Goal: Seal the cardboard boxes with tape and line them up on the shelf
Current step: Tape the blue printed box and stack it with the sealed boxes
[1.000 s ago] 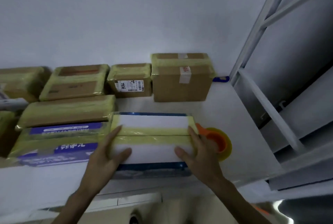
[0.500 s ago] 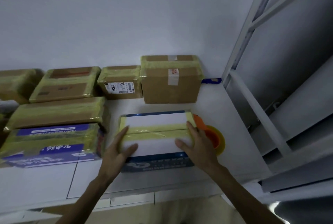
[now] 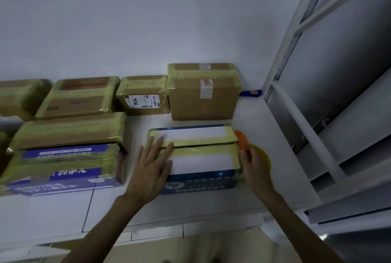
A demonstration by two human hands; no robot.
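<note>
The near rectangular cardboard box [image 3: 198, 158] has dark blue sides with pale lettering and a white top crossed by bands of translucent yellow tape. To its right, the plastic tape dispenser [image 3: 242, 139] has an orange handle and a yellow roll. The far tall cardboard box [image 3: 190, 102] is plain brown, edged in yellow-green tape, with a white label printed in red. The left long cardboard box [image 3: 63, 175] is purple-blue with white characters. The flat shelf [image 3: 256, 123] is white.

Dim, bluish, even light with soft shadows under the boxes [image 3: 203, 91]; wide-angle bending tilts the shelf frame [image 3: 296, 30] at right; slight softness throughout.
</note>
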